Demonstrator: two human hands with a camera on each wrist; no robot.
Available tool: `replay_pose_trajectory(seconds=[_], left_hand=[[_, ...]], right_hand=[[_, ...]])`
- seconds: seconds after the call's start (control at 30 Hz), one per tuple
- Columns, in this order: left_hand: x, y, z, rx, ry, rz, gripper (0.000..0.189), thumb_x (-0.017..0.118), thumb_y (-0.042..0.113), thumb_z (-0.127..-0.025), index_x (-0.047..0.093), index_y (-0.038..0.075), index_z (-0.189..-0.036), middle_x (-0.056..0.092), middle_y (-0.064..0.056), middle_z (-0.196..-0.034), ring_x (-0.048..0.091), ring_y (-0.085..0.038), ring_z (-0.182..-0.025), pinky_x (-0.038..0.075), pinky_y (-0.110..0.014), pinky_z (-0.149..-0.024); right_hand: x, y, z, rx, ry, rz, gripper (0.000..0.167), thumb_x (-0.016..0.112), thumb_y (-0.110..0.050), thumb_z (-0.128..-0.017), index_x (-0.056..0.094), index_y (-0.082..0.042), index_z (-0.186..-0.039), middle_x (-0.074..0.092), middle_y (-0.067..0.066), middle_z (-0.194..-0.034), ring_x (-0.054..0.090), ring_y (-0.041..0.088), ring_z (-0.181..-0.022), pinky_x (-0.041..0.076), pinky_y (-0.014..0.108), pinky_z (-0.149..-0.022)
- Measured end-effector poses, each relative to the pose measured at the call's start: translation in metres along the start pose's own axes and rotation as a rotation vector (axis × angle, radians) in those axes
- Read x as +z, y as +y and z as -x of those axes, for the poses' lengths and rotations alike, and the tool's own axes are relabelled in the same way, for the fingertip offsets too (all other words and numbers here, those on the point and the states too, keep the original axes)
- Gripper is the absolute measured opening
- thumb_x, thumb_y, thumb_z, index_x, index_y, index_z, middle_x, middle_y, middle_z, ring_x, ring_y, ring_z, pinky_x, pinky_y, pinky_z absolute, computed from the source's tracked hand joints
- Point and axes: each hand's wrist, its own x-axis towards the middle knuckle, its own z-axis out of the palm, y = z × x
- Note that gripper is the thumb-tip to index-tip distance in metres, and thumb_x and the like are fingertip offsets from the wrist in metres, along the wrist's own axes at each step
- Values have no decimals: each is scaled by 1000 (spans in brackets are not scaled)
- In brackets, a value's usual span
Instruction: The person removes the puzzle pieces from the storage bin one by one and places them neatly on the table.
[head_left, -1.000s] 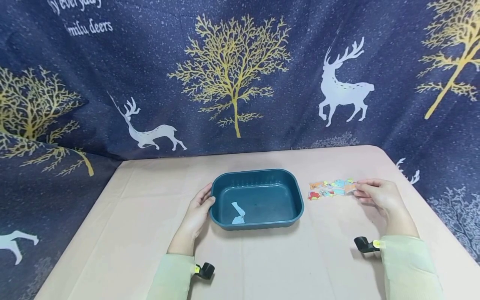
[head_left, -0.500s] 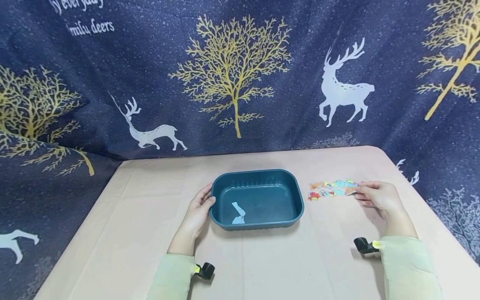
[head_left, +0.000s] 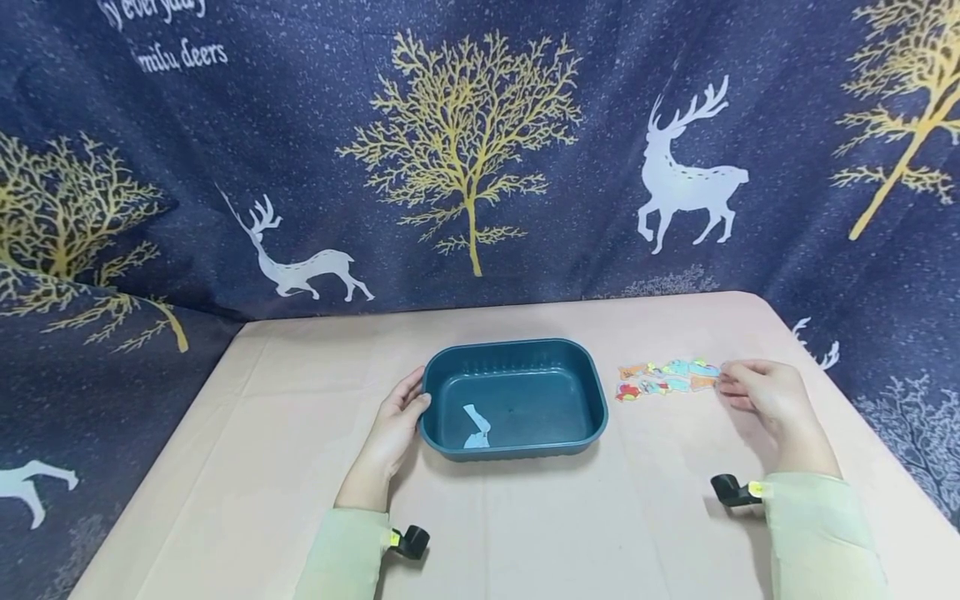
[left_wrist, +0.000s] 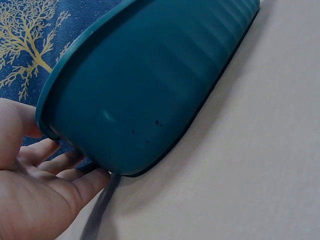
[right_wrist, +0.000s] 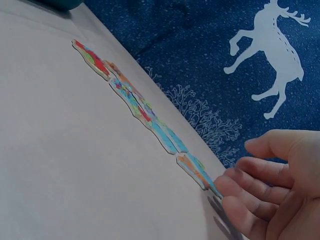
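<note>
My left hand (head_left: 392, 429) holds the left end of a dark teal plastic basin (head_left: 517, 453), thumb over the rim and fingers against the outer wall. In the left wrist view the basin's side (left_wrist: 135, 100) fills much of the picture. Inside it lie a few pale blue flat pieces (head_left: 477, 439). To its right, colourful jigsaw-like pieces (head_left: 678, 385) lie flat in two rows. My right hand (head_left: 767, 396) is at their right end, fingertips right by an orange piece (head_left: 703, 382). In the right wrist view its fingers (right_wrist: 240, 192) are loosely extended, thumb apart.
A pinkish cloth (head_left: 555, 533) covers the table. Behind it hangs a dark blue curtain (head_left: 315, 150) printed with trees and deer. Black cameras (head_left: 412, 542) sit at both wrists.
The orange piece, earlier tilted in my right fingers, now lies flat at the end of the lower row. My right hand has let go and shifted slightly right. The left hand stays put.
</note>
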Motion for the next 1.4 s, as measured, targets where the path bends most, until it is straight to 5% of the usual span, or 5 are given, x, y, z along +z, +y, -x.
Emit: replay_pose_trajectory(seconds=[0.37,0.57,0.93,1.2,1.4], left_hand=[[-1,0,0,-2,-3,-8,51,42,9,-99,28,7,-148,33,-16,-151,29,-30,-141,30,-40,-115],[-1,-1,1,-3,6,-8,51,43,9,-98,29,7,-147,33,-16,-151,29,-31,-141,29,-42,-116],[-1,-1,0,5,29,-31,51,43,8,-98,31,7,-147,35,-16,-150,31,-31,-141,29,-42,-115],[-1,-1,0,11,-2,1,52,42,7,-97,28,6,-147,31,-18,-152,29,-32,-141,29,-43,-115],[-3,0,2,14,-4,10,51,42,7,-98,28,6,-147,32,-17,-151,30,-32,-141,30,-42,-115]], right_hand=[[10,-8,2,-94,-37,-78,13,53,-25,-95,56,-15,-102,66,-23,-76,67,-3,-72,58,20,-62],[17,-15,5,-111,-71,-75,16,54,-28,-96,57,-15,-105,67,-21,-78,67,0,-74,59,21,-63],[47,-36,4,-192,-122,72,55,55,-31,-95,48,13,-126,65,-21,-83,65,-3,-76,59,24,-67],[70,-59,10,-327,-143,257,47,54,-29,-96,56,11,-121,66,25,-109,65,-1,-79,59,24,-70],[92,-75,14,-430,-153,418,37,57,-29,-94,65,3,-111,70,19,-96,65,15,-77,56,26,-64]])
